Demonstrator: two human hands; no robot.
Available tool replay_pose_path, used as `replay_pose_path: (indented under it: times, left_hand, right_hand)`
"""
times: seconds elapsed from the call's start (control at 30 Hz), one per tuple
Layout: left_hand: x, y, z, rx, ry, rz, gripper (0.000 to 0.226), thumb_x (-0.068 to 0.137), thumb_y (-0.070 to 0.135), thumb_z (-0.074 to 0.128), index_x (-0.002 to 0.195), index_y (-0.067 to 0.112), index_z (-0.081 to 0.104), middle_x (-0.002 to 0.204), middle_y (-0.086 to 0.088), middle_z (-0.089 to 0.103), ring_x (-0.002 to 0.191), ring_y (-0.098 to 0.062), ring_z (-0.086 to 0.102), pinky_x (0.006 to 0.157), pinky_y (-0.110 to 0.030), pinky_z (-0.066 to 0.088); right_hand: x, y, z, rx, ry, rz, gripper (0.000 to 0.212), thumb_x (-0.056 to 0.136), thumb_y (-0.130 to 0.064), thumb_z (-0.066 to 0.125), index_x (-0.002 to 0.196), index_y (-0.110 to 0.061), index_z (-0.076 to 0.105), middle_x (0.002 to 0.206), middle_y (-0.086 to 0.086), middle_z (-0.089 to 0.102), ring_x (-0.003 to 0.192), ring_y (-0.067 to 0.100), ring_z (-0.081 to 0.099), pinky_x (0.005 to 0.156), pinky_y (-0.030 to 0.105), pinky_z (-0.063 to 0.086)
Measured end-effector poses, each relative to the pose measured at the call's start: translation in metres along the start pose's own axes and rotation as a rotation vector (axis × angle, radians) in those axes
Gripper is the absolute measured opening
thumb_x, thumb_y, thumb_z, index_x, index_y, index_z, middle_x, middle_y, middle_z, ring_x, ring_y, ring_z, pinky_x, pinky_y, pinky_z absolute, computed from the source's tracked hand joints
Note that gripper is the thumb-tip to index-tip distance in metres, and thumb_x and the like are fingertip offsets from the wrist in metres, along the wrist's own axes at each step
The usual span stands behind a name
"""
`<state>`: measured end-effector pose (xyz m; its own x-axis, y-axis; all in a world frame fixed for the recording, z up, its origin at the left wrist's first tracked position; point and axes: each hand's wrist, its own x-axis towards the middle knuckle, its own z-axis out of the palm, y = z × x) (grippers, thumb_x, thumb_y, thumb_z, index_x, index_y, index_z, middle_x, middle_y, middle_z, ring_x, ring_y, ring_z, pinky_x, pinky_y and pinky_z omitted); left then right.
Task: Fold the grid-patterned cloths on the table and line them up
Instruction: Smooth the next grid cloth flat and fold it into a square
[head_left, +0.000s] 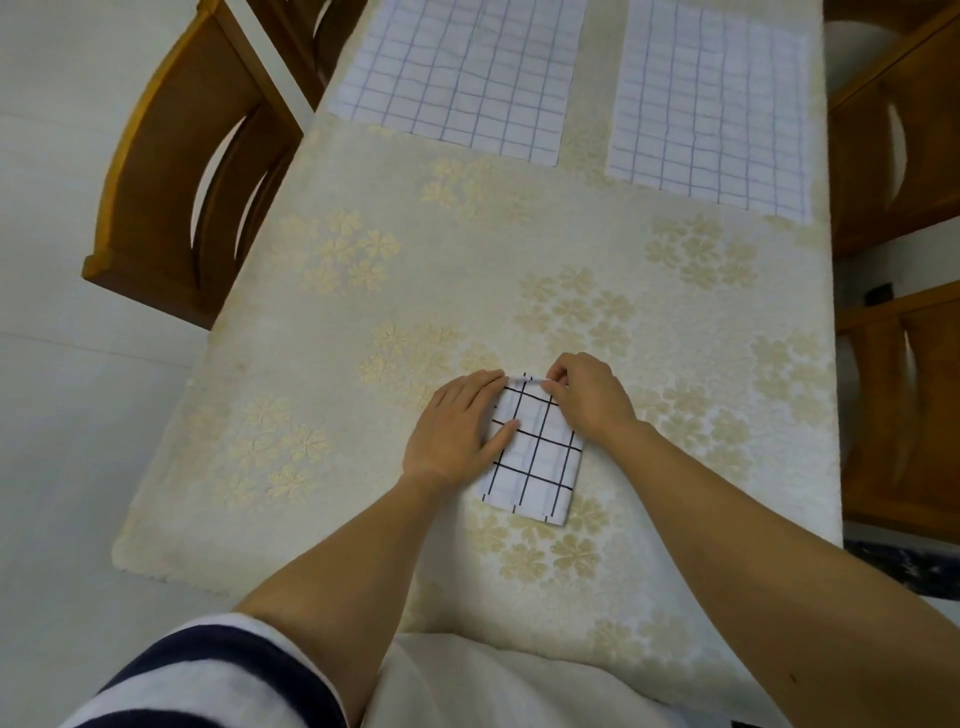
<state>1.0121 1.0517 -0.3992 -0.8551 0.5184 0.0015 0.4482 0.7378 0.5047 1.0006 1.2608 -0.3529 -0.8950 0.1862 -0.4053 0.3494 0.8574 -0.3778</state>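
At lower centre, a folded black-gridded white cloth (540, 457) is pressed by the flat left hand (457, 426) and pinched by the right hand (587, 397).

A folded cloth (535, 457) is laid on the desk (363, 312) near its front edge; two unfolded cloths (457, 73) (711, 104) are laid side by side behind it.

Three cloths are lying on the surface (363, 312): one folded cloth (540, 462) under the left hand (457, 426) and right hand (589, 397), with a left flat cloth (457, 73) and a right flat cloth (711, 104) beyond it.
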Motion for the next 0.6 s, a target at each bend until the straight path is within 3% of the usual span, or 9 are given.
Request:
replay_pose_path:
  times: [0.1,0.2,0.33,0.4,0.47,0.6]
  left_hand:
    - [-0.001,0.0,0.0,-0.032,0.005,0.018,0.064,0.1,0.057,0.049,0.152,0.023,0.036,0.151,0.005,0.045,0.137,-0.014,0.041,0.118,-0.035,0.03]
    - [-0.001,-0.002,0.001,-0.004,0.028,0.075,0.056,0.098,0.056,0.052,0.146,0.027,0.048,0.152,0.005,0.045,0.138,-0.017,0.041,0.115,-0.039,0.033]
    - [0.0,-0.003,0.003,0.032,0.011,0.097,0.056,0.094,0.064,0.054,0.138,0.031,0.057,0.152,0.005,0.045,0.14,-0.02,0.04,0.115,-0.042,0.033]
    - [0.0,-0.002,0.002,0.037,-0.006,0.083,0.061,0.091,0.071,0.053,0.138,0.032,0.057,0.153,0.006,0.044,0.142,-0.019,0.038,0.116,-0.042,0.032]
    - [0.0,0.0,0.001,0.043,-0.031,0.065,0.065,0.09,0.076,0.05,0.14,0.034,0.056,0.155,0.007,0.043,0.144,-0.018,0.035,0.118,-0.043,0.03]
    - [0.0,0.003,-0.003,0.099,-0.09,0.048,0.075,0.089,0.083,0.04,0.147,0.037,0.047,0.159,0.01,0.036,0.148,-0.016,0.029,0.121,-0.042,0.025]
  right_hand:
    - [-0.002,0.002,0.007,0.058,0.053,0.007,0.016,0.098,-0.027,0.06,0.11,-0.016,0.059,0.113,0.005,0.055,0.093,0.023,0.059,0.082,0.041,0.052]
    - [-0.009,0.003,0.011,0.118,0.137,-0.027,0.032,0.095,-0.022,0.065,0.124,-0.015,0.054,0.124,0.006,0.048,0.1,0.024,0.06,0.084,0.042,0.054]
    - [-0.03,0.013,0.014,0.036,0.319,-0.214,0.025,0.09,-0.018,0.07,0.114,-0.016,0.062,0.109,0.004,0.061,0.098,0.025,0.059,0.086,0.039,0.048]
    - [-0.046,0.023,0.018,-0.04,0.322,-0.294,0.022,0.091,-0.022,0.07,0.112,-0.018,0.067,0.107,0.0,0.067,0.101,0.025,0.059,0.088,0.035,0.04]
    - [-0.059,0.037,0.024,-0.051,0.277,-0.305,0.028,0.091,-0.026,0.069,0.118,-0.019,0.068,0.117,-0.001,0.068,0.112,0.024,0.058,0.094,0.032,0.033]
    - [-0.074,0.064,0.035,-0.004,0.241,-0.226,0.043,0.093,-0.039,0.063,0.132,-0.02,0.062,0.14,0.0,0.058,0.134,0.025,0.047,0.11,0.038,0.03]
